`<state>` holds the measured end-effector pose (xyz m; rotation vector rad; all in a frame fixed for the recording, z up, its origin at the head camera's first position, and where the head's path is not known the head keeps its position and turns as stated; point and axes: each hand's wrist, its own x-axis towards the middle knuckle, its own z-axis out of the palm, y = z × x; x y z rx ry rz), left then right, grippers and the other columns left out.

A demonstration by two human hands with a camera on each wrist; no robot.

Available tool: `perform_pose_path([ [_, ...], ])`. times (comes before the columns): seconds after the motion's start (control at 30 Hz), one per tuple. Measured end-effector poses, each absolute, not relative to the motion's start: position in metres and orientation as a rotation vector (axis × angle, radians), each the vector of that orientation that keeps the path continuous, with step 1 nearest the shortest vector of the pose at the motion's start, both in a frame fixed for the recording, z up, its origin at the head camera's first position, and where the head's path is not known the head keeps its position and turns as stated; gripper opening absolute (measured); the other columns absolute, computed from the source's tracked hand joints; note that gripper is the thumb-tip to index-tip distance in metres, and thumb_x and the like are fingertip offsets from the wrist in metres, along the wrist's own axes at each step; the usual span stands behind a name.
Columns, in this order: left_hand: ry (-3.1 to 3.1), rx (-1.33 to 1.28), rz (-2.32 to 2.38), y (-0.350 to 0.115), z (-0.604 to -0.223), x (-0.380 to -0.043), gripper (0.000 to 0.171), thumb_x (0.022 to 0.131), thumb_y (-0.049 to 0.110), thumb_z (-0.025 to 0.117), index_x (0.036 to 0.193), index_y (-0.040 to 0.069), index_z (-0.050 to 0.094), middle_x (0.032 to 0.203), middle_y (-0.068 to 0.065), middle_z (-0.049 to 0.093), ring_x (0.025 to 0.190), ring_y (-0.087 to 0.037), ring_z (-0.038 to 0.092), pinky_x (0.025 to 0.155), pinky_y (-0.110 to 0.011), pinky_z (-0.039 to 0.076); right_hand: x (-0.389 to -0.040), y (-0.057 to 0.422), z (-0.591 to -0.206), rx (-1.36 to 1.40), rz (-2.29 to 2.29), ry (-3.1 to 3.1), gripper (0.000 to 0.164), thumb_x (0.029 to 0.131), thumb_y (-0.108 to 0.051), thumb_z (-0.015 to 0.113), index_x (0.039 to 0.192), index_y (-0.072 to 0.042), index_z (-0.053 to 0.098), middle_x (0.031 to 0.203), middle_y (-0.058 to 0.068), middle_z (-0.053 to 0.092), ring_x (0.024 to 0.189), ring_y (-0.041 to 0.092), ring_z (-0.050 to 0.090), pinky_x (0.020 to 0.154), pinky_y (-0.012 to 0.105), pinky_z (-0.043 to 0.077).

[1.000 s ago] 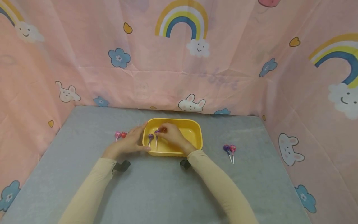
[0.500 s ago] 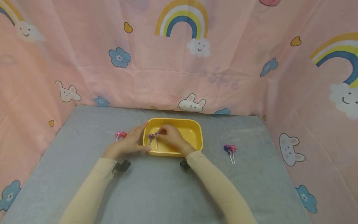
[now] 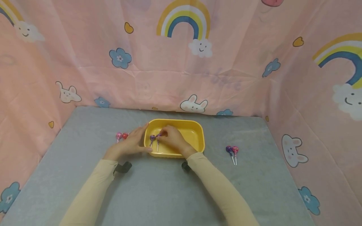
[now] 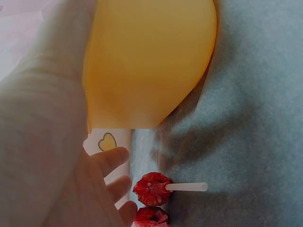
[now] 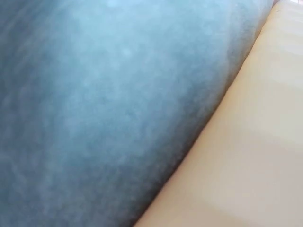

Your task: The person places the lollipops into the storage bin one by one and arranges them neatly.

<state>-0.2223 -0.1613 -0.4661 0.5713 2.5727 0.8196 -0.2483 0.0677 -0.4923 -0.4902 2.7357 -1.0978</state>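
In the head view, my left hand [image 3: 128, 145] rests against the left end of a yellow plastic tray [image 3: 195, 138], fingers stretched along its wall and thumb by the near rim. Inside the tray, my right hand [image 3: 173, 139] pinches a purple-wrapped lollipop [image 3: 157, 147] near its head; the fingers partly cover it. Left of that lies another purple lollipop [image 3: 152, 137]. Beyond the left hand are a pink lollipop [image 3: 118, 135] and a red lollipop [image 3: 125, 136]. The left wrist view shows a red lollipop [image 4: 152, 189] close to the fingertips [image 4: 116, 158].
A purple lollipop [image 3: 228, 149] and a pink lollipop [image 3: 235, 149] lie together right of the tray on the grey cloth [image 3: 158, 194]. A pink patterned curtain [image 3: 158, 75] surrounds the table. The right wrist view shows only cloth and a pale smooth surface [image 5: 246, 156].
The right hand and the lollipop it pinches have shifted very slightly toward the near side of the tray. The left hand stays where it was.
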Motion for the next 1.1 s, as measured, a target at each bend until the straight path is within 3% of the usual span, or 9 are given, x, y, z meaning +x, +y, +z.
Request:
perform_pose_path([
  [1.1, 2.577, 0.558, 0.809, -0.1591, -0.4628, -0.2195, 0.116, 0.082, 0.053, 0.075, 0.161, 0.022, -0.004, 0.167, -0.018, 0.012, 0.153, -0.043, 0.010, 0.120, -0.067, 0.018, -0.2483, 0.0659, -0.4924, -0.548, -1.009, 2.774, 0.023, 0.089, -0.036, 0.073, 0.097, -0.014, 0.073, 0.095, 0.001, 0.062, 0.092, 0.016, 0.054, 0.088, 0.030, 0.048],
])
